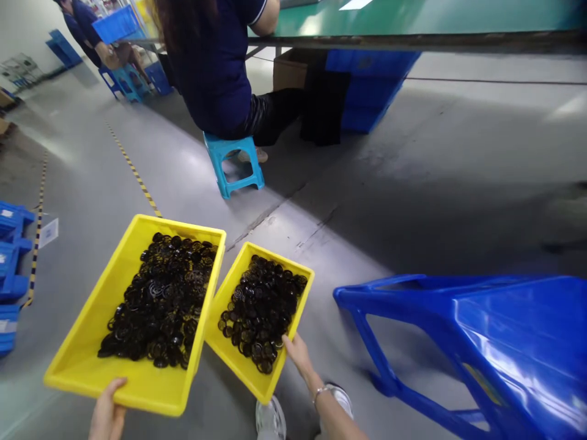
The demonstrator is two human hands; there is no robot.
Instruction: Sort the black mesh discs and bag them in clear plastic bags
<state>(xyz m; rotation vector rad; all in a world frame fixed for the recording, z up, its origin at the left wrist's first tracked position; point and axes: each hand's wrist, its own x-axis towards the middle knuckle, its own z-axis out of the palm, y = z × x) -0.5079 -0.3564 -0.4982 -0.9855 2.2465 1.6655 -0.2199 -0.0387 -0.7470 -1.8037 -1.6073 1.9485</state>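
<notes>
In the head view, the left hand (107, 412) sits at the bottom left, closed around the near rim of a larger yellow plastic tray (137, 379). The right hand (298, 357), with a metal bracelet (321, 394) on its wrist, grips the edge of a smaller yellow plastic tray (227, 333) at bottom centre. The two trays are just beside each other, and both are heaped with dark ring-shaped parts (160, 299). Below them are white shoes (270, 418) on the grey floor (413, 183). A blue plastic crate (481, 330) lies tilted at lower right. Upper centre, a seated co-worker (211, 73) in a navy shirt is on a blue stool (233, 162) at a green-topped table (413, 18).
</notes>
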